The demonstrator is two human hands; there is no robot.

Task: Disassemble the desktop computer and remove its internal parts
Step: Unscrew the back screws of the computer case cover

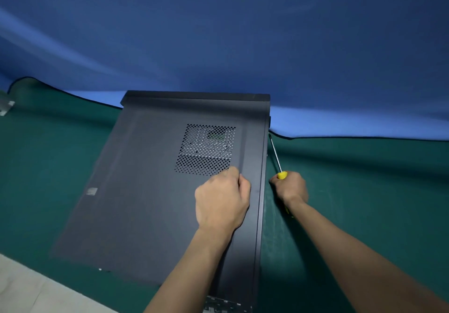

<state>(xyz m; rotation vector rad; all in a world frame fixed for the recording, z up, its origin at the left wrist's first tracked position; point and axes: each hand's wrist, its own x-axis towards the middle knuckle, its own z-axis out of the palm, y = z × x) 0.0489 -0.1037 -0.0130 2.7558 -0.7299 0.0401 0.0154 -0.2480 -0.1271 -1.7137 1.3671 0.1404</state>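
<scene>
Beside the case (155,191) — right hand (290,187) grips screwdriver (275,153); left hand (222,199) rests atop.

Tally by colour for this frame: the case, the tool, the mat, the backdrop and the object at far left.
Black: 1, the computer case, which the left hand rests on
Yellow-handled: 1, the screwdriver, which the right hand grips
Green: 1, the mat
Blue: 1, the backdrop cloth
Grey-white: 1, unidentifiable object at far left
Total: 5
</scene>
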